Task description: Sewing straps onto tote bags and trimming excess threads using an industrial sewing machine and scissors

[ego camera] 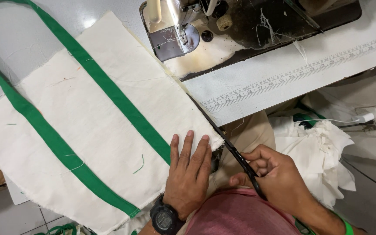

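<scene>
A cream fabric panel (88,117) with two green straps (122,100) lies flat on a sewing table. My left hand (190,169), a black watch on its wrist, presses flat on the panel's near right corner. In my right hand (275,178) are black scissors (227,143), whose long blades run along the panel's right edge up toward the sewing machine. The green straps join in a loop beyond the panel's far left end.
The sewing machine (183,30) with its presser foot stands at the top centre. A ruler strip (297,74) runs along the white table edge. A heap of white cloth scraps (323,152) lies to the right, by a wall socket with a plug (366,118).
</scene>
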